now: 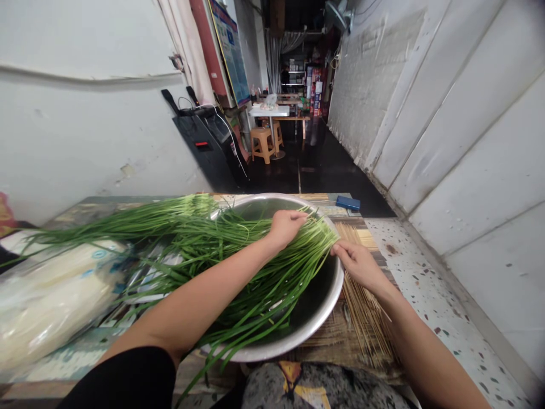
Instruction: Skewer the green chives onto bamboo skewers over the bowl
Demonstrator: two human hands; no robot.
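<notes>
A large bunch of garlic chives [238,255] lies across a wide metal basin [315,332], its pale stem ends at the right rim and its green leaves trailing to the left and over the near rim. My left hand [287,228] is above the stems with its fingers pinched on some of them near the pale ends. At the right rim, my right hand [355,262] pinches stem ends between thumb and fingers. Both hands are closed; whatever lies inside the fingertips is mostly hidden. Another bunch of chives [170,210] rests on the table behind and left of the basin.
Thin bamboo skewers [366,318] are spread on the wooden table [327,318] right of the basin. A blue box [348,203] sits at the far table edge. A plastic bag with pale contents [63,295] lies at left. A white wall [481,142] runs along the right.
</notes>
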